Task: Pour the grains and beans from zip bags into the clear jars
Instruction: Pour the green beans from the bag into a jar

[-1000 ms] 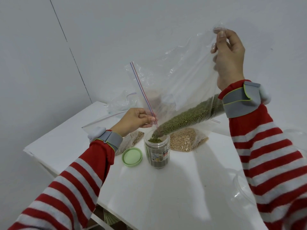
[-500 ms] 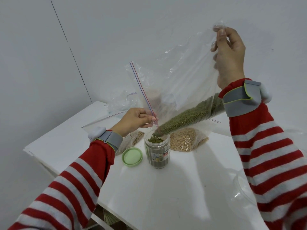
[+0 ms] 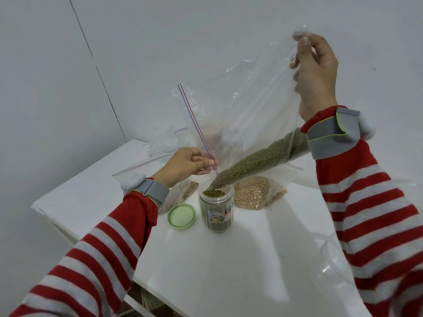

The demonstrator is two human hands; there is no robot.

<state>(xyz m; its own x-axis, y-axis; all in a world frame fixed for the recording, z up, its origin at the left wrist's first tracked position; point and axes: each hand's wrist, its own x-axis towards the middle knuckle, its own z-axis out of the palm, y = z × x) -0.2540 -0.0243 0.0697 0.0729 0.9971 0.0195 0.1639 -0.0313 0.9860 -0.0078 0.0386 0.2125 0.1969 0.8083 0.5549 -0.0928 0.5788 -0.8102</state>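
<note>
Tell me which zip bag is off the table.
The bag of green beans: the left hand pinches its mouth at the jar, the right hand holds up its corner. The others lie on the table.

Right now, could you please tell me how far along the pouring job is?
Done: green lid off, jar nearly full. In hand: left hand and right hand tilt the zip bag, green beans streaming in. Left: tan bean bag and another grain bag lie unpoured.
</note>
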